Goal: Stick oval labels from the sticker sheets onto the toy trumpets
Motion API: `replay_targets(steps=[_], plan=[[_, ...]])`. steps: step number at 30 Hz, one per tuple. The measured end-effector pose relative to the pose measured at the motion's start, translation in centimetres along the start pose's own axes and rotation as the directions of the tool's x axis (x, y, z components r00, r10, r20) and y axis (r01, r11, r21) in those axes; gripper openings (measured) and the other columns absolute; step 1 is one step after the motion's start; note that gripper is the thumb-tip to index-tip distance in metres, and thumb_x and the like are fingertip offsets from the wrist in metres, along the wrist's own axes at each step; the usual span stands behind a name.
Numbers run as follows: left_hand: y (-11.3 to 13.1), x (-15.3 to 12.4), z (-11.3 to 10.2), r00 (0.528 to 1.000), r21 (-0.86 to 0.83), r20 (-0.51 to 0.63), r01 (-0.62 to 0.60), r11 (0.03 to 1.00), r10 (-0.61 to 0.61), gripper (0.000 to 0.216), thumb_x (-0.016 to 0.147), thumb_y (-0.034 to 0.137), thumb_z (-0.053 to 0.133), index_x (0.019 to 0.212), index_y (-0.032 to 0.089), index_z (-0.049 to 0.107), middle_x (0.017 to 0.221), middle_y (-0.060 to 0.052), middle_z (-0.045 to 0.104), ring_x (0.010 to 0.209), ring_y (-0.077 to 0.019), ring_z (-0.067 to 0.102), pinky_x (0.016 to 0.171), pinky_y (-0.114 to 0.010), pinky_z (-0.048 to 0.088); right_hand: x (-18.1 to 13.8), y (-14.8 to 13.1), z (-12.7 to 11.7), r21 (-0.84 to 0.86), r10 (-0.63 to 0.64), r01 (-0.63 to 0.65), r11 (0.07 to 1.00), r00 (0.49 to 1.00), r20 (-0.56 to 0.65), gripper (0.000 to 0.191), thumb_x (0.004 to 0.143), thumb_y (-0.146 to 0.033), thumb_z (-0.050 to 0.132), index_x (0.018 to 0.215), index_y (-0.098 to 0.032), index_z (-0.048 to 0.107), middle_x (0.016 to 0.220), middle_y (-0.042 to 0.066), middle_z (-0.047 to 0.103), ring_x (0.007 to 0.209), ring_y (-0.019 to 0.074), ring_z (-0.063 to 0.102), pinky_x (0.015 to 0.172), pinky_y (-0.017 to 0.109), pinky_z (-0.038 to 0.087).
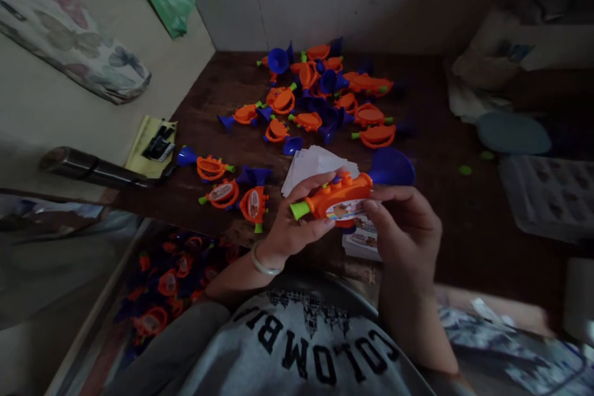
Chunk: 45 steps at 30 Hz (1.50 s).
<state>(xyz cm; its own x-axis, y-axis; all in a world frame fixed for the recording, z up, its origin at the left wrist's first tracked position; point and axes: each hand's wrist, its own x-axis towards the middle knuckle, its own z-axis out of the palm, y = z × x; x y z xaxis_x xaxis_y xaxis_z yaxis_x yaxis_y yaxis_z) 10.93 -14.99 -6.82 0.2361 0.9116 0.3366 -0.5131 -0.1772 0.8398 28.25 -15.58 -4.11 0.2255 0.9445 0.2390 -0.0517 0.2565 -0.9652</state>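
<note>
A toy trumpet (pixel 346 189) with an orange body, green mouthpiece and blue bell is held up above the table's front edge. My left hand (pixel 297 223) is closed around its mouthpiece end, thumb below and fingers behind. With thumb and forefinger, my right hand (pixel 403 229) pinches at the right end of the printed oval sticker (pixel 346 209) on the trumpet's side. Whether the right fingers grip the sticker or press it against the body, I cannot tell. Under the hands lie a stack of printed sticker sheets (pixel 362 244) and white paper sheets (pixel 318 164).
Several toy trumpets (pixel 309 120) lie piled at the back of the dark table (pixel 431 99); several more (pixel 223 193) sit at left. A dark cylinder (pixel 93 167) and yellow pad (pixel 148 145) are at the left edge. Below stands a container of trumpets (pixel 169 281). A clear tray (pixel 547 195) lies right.
</note>
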Motion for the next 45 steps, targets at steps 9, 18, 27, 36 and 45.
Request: replay_targets(steps=[9, 18, 27, 36, 45], plan=[[0.8, -0.1, 0.5, 0.998, 0.042, 0.045, 0.04, 0.998, -0.042, 0.063, 0.093, 0.026, 0.079, 0.151, 0.035, 0.056, 0.165, -0.005, 0.054, 0.154, -0.0324, 0.051, 0.126, -0.049, 0.048, 0.0, -0.8, -0.2, 0.011, 0.036, -0.037, 0.999, 0.998, 0.052, 0.012, 0.085, -0.026, 0.087, 0.09, -0.026, 0.077, 0.083, -0.003, 0.074, 0.072, 0.0095, 0.065, 0.067, 0.02, 0.053], [1.2, 0.3, 1.2, 1.0, 0.167, 0.015, -0.023, 0.986, 0.021, 0.049, 0.098, 0.021, 0.072, 0.144, 0.03, 0.062, 0.159, -0.008, 0.061, 0.148, -0.0297, 0.058, 0.125, -0.05, 0.05, 0.0, -0.8, -0.5, -0.03, 0.003, -0.001, 1.0, 0.996, 0.087, 0.01, 0.088, -0.025, 0.085, 0.09, -0.026, 0.075, 0.081, -0.005, 0.073, 0.069, 0.0092, 0.064, 0.064, 0.021, 0.052], [0.9, -0.2, 1.2, 0.996, 0.184, -0.007, -0.083, 0.979, 0.086, 0.048, 0.098, 0.014, 0.068, 0.143, 0.032, 0.063, 0.16, -0.006, 0.06, 0.153, -0.0272, 0.053, 0.127, -0.047, 0.049, -0.3, -0.9, 0.0, -0.335, -0.287, 0.304, 0.892, 0.953, 0.102, 0.012, 0.092, -0.018, 0.079, 0.1, -0.026, 0.074, 0.09, -0.002, 0.076, 0.078, 0.0118, 0.067, 0.07, 0.027, 0.053], [1.1, -0.6, 1.7, 0.983, 0.356, -0.003, -0.168, 0.919, 0.181, 0.046, 0.099, 0.017, 0.066, 0.143, 0.032, 0.061, 0.161, -0.009, 0.058, 0.151, -0.0319, 0.055, 0.125, -0.055, 0.05, 0.1, -1.2, 0.3, -0.609, -0.444, 0.448, 0.654, 0.88, 0.17, 0.018, 0.094, -0.022, 0.077, 0.11, -0.026, 0.068, 0.099, 0.002, 0.074, 0.083, 0.0171, 0.066, 0.074, 0.033, 0.055], [4.6, -3.3, -6.2, 0.907, 0.944, 0.003, -0.142, 0.297, 0.421, 0.045, 0.097, 0.014, 0.065, 0.137, 0.033, 0.066, 0.162, -0.006, 0.057, 0.151, -0.0301, 0.055, 0.124, -0.053, 0.05, 2.4, 3.5, -4.8, -0.779, -0.245, 0.261, 0.57, 0.959, 0.142, 0.037, 0.099, -0.043, 0.066, 0.13, -0.024, 0.063, 0.109, 0.01, 0.075, 0.098, 0.0283, 0.069, 0.091, 0.047, 0.055]])
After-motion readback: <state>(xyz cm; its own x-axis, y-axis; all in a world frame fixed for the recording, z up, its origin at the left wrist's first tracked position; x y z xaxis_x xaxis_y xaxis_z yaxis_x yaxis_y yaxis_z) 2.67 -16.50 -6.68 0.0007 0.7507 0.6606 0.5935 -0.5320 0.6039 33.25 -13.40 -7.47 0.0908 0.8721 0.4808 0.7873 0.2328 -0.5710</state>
